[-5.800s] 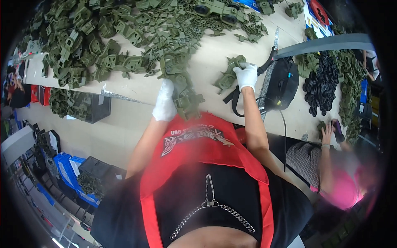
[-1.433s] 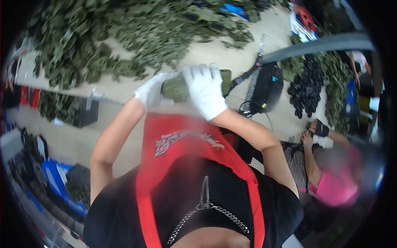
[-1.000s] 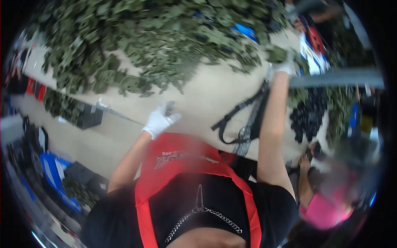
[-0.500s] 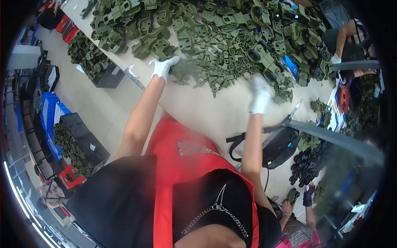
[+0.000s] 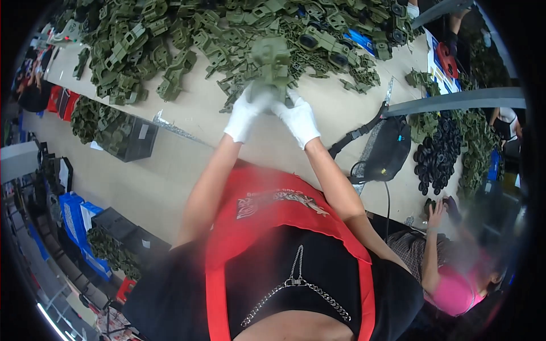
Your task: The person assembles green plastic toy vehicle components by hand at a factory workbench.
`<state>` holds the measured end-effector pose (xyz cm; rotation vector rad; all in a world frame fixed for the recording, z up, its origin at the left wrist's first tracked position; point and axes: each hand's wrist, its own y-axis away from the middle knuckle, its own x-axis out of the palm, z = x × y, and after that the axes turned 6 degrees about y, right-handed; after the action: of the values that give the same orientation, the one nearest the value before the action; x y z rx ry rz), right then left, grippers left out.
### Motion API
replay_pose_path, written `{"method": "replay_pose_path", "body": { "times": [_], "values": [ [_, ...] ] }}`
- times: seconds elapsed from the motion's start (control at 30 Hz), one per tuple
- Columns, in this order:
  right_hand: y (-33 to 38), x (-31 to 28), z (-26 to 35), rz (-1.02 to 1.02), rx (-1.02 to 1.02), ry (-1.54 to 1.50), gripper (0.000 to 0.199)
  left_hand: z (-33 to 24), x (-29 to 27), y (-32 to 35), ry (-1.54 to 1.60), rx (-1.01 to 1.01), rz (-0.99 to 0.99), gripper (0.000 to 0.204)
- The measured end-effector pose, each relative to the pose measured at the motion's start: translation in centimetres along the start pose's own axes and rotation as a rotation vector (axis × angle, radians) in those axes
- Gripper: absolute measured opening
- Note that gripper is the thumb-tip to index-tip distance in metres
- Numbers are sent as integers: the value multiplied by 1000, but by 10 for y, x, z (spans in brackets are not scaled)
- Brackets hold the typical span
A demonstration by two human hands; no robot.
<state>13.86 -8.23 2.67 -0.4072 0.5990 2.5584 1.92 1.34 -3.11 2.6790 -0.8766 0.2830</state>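
The left hand point(image 5: 244, 115) and right hand point(image 5: 298, 118), both white-gloved, pinch the lower end of a green plastic vehicle body point(image 5: 271, 57) from either side — a blur hides the exact fingertip contact. The piece stands upper centre of the frame, in front of a pile of green parts point(image 5: 128, 48) on the pale bench point(image 5: 335, 108). Right of centre lies a black bag point(image 5: 389, 150); farther right, a heap of black wheels point(image 5: 438, 153) — and below it, lower right, a co-worker in pink point(image 5: 463, 284).
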Motion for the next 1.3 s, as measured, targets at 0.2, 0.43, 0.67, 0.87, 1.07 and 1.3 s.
{"method": "replay_pose_path", "body": {
  "times": [0.2,0.43,0.67,0.87,1.07,1.3],
  "values": [
    [11,12,-21,-108,49,-200,55,16,-6,13,81,-210,-13,62],
    [6,7,-89,35,-84,214,42,29,9,26,-293,-36,-26,63],
    [-17,-55,-107,242,93,264,48,-11,-36,42,313,-528,367,87],
    [-114,-168,-166,-569,26,902,33,-9,0,52,802,-474,420,111],
    [-97,-150,-155,-459,-183,1225,32,-34,37,37,578,-359,161,73],
    [-36,-110,-74,-215,-422,374,23,-19,28,13,349,-126,81,58]
  ]
}}
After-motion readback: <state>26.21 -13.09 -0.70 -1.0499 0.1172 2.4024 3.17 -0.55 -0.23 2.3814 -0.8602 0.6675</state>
